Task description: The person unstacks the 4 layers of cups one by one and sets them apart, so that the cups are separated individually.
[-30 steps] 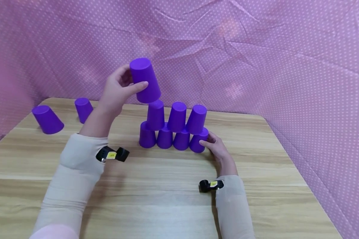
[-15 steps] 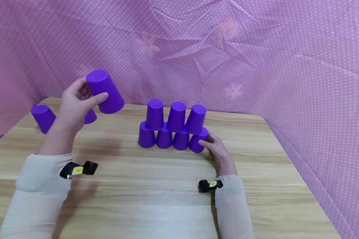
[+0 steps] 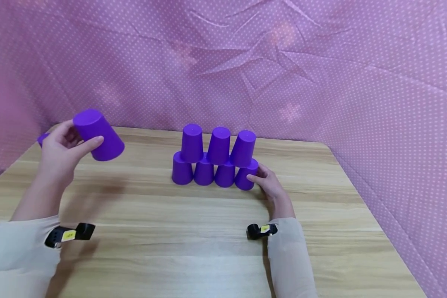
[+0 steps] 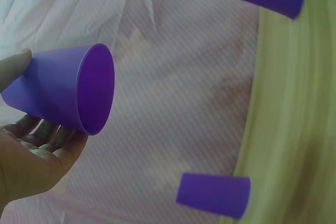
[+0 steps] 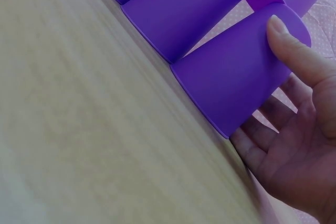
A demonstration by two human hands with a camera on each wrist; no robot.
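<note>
My left hand (image 3: 61,155) grips an upside-down purple cup (image 3: 98,134) in the air at the left, thumb on its near side and fingers round the far side. The left wrist view shows the open mouth of this held cup (image 4: 96,90). At mid-table, inverted purple cups stand in two rows: several in the bottom row (image 3: 203,171) and three in the top row (image 3: 219,147), straddling those beneath. My right hand (image 3: 272,186) holds the rightmost bottom cup (image 5: 236,72), thumb on its front and fingers along its outer side.
Another purple cup (image 3: 42,138) shows at the far left, mostly hidden behind my left hand. Pink dotted cloth (image 3: 223,62) hangs behind the wooden table (image 3: 179,248) and along its sides. Each wrist wears a black strap with a small camera.
My left hand has carried its cup left and down, away from above the top row, and now covers most of the loose cups there. My right hand and the stacked cups stay put.
</note>
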